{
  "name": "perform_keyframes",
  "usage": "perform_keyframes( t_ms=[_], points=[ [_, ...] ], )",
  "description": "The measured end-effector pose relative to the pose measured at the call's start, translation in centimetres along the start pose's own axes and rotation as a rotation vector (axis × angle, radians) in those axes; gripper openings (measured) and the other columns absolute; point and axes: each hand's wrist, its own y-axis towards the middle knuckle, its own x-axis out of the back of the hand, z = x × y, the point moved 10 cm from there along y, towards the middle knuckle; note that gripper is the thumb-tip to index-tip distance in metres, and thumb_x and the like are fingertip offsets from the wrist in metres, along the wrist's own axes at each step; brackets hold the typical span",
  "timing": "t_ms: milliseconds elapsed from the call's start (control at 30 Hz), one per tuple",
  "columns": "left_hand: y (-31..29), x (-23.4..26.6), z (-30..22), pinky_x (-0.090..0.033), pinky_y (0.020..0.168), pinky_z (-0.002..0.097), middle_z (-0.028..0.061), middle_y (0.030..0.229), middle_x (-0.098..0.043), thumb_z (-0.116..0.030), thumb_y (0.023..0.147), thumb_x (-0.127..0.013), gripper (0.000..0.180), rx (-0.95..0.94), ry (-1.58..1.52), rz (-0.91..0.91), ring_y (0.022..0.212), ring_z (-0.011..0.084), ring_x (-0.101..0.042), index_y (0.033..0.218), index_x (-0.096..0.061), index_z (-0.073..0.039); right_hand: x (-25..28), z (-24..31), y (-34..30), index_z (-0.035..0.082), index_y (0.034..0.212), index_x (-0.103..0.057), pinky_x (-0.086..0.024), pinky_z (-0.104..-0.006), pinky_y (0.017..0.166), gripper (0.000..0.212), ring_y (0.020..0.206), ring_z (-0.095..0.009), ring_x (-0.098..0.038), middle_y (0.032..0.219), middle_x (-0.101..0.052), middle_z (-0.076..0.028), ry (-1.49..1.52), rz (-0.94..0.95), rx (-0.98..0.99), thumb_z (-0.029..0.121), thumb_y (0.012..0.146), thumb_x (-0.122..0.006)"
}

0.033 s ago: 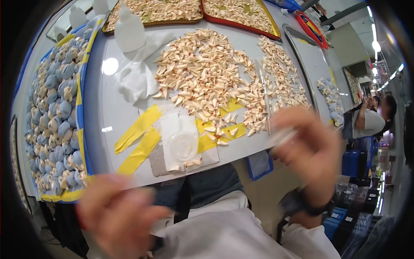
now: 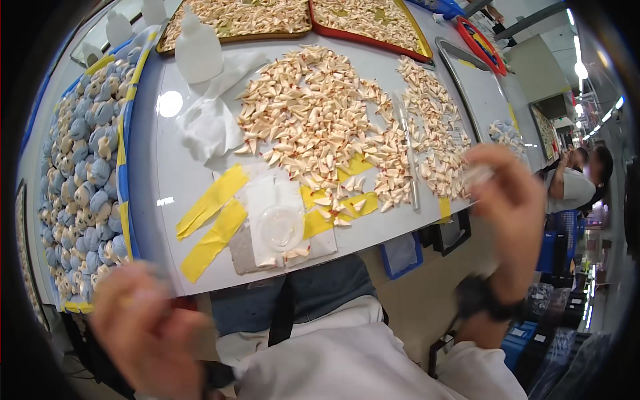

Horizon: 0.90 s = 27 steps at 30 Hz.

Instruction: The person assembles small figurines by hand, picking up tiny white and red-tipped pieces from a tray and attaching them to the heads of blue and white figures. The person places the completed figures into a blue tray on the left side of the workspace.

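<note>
Over the table's front right corner is my right hand [image 2: 510, 207], its fingers pinched around a small pale thing [image 2: 478, 175] too blurred to name. My left hand [image 2: 143, 327] is low at the left, in front of the tray of small blue-and-cream figures [image 2: 93, 173]. Its fingers are curled and smeared by motion, so I cannot tell whether they hold anything. A large heap of small cream pointed pieces with reddish tips [image 2: 313, 113] covers the table's middle. A clear round dish [image 2: 281, 227] sits on a white sheet near the front edge, with a few pieces beside it.
Yellow tape strips [image 2: 213, 200] lie left of the dish. A clear rod [image 2: 408, 157] divides the heap. Behind stand a white bottle [image 2: 199, 53], crumpled tissue [image 2: 210, 127] and trays of pieces [image 2: 373, 30]. Blue bin [image 2: 402, 257] below the edge; a person [image 2: 573, 183] sits far right.
My right hand has moved right and slightly up, away from the rod and heap. My left hand has shifted left toward the tray of figures.
</note>
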Motion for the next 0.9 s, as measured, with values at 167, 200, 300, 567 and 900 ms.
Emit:
perform_keyframes(
  t_ms=[167,200,300,567,900],
  points=[
    [1.5,2.7,6.9,-0.03,0.1,0.0371,0.0131,0.131,-0.04,-0.026,0.093,-0.041,0.039,0.214,0.498,0.259,0.121,0.0254,-0.039,0.124,-0.045,-0.004,14.1,-12.8,4.5,0.005,0.096,-0.058,-0.042,-0.0262,0.073,0.024,0.078,-0.014,-0.051,0.089,-0.057,-0.005,-0.766,0.009,-0.06,0.003,0.073,-0.055],
    [1.5,2.0,7.4,-0.03,0.1,0.038,0.0128,0.133,-0.039,-0.03,0.093,-0.039,0.04,0.235,0.544,0.334,0.122,0.0263,-0.038,0.125,-0.046,-0.006,14.0,-13.5,4.8,0.005,0.096,-0.058,-0.042,-0.0269,0.074,0.024,0.079,-0.016,-0.051,0.09,-0.057,-0.006,-0.803,0.035,-0.043,0.003,0.072,-0.056],
    [0.4,1.3,8.4,-0.039,0.092,0.033,0.01,0.138,-0.033,-0.033,0.091,-0.043,0.047,0.398,0.365,0.42,0.126,0.0241,-0.032,0.131,-0.04,-0.009,14.1,-12.2,5.4,0.004,0.097,-0.058,-0.043,-0.0284,0.075,0.026,0.084,-0.018,-0.053,0.095,-0.057,-0.008,-0.868,-0.058,0.066,0.003,0.071,-0.056],
    [3.4,0.4,7.2,-0.029,0.103,0.0431,0.0102,0.135,-0.037,-0.033,0.091,-0.042,0.04,0.21,0.594,0.281,0.127,0.0275,-0.031,0.125,-0.048,-0.012,0.0,-2.2,7.5,0.003,0.095,-0.057,-0.044,-0.0286,0.071,0.025,0.081,-0.021,-0.054,0.093,-0.056,-0.01,-0.409,0.286,0.327,0.002,0.07,-0.058],
    [4.3,2.3,9.9,-0.046,0.084,0.0369,0.0096,0.127,-0.045,-0.006,0.086,-0.05,0.015,0.29,0.425,0.132,0.114,0.0262,-0.047,0.1,-0.056,-0.005,-1.5,-3.3,8.6,-0.002,0.075,-0.058,-0.042,-0.0305,0.059,0.008,0.063,-0.022,-0.052,0.071,-0.056,-0.011,-0.47,0.29,0.235,0.003,0.069,-0.061]
  ],
)
